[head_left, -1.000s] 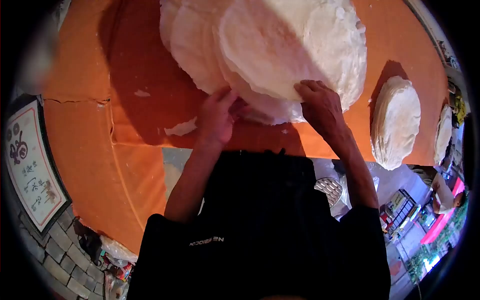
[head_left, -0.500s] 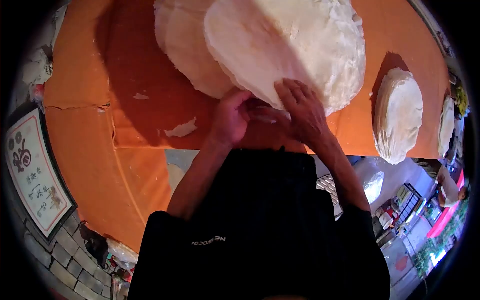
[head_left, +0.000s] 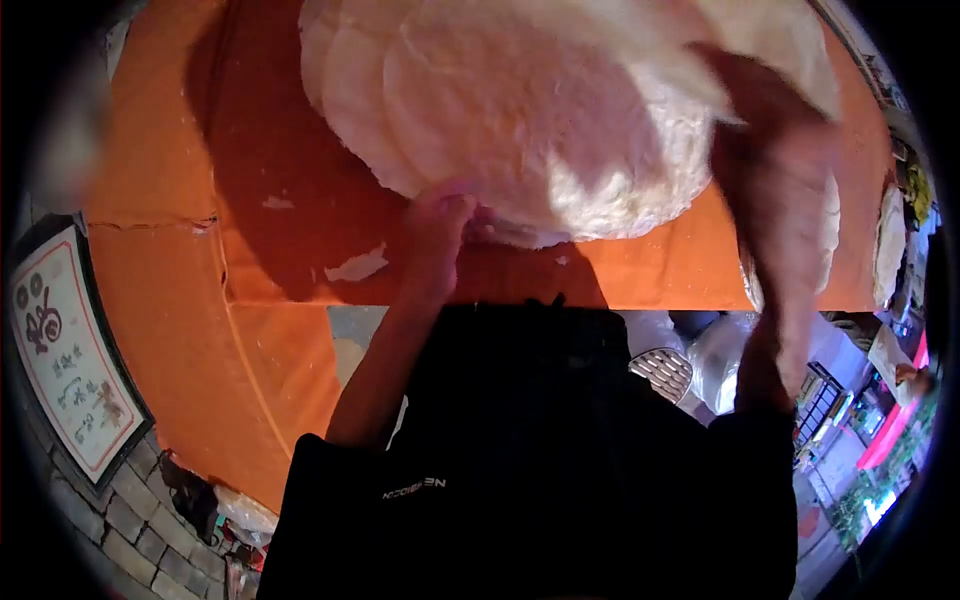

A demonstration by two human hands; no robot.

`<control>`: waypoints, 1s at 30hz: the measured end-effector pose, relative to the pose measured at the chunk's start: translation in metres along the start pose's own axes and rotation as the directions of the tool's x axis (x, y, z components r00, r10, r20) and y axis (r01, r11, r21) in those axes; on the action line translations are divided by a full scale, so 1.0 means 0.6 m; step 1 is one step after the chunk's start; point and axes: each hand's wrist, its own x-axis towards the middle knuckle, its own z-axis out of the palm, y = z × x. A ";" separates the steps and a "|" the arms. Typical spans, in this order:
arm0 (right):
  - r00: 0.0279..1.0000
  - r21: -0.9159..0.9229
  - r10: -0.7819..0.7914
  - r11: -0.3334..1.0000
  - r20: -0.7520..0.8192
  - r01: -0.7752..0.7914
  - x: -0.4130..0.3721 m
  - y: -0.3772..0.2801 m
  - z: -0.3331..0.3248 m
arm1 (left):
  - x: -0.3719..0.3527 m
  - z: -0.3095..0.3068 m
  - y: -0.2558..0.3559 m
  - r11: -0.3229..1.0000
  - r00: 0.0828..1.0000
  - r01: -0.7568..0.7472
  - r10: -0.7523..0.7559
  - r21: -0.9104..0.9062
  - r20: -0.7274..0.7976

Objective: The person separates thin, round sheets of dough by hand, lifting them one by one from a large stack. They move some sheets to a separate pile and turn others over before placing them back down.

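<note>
A stack of large, thin, pale flatbread sheets (head_left: 520, 120) lies spread on the orange-covered table, its near edge uneven. At that edge is my left hand (head_left: 440, 225), fingers curled and thumb against the rim of the sheets, apparently pinching one. My right hand (head_left: 775, 145), smeared by motion, is raised to the right of the stack. A lifted flatbread sheet (head_left: 790, 35), also blurred, runs up to the right hand and appears held by it; the single fingers cannot be made out.
An orange cloth (head_left: 280, 240) covers the table, with a torn flatbread scrap (head_left: 357, 264) near its front edge. A smaller flatbread pile (head_left: 830, 235) is partly behind my right arm; another pile (head_left: 889, 245) sits farther right. A framed sign (head_left: 75, 355) leans at left.
My right hand has swung up and right from the near edge, a flatbread sheet lifting and folding rightwards with it. My left hand has shifted slightly left and stays at the rim.
</note>
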 end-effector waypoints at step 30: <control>0.954 0.397 -0.016 0.911 0.300 -0.110 -0.117 -0.141 0.232 | 0.011 0.002 -0.003 0.954 0.975 0.043 0.025 -0.298 0.220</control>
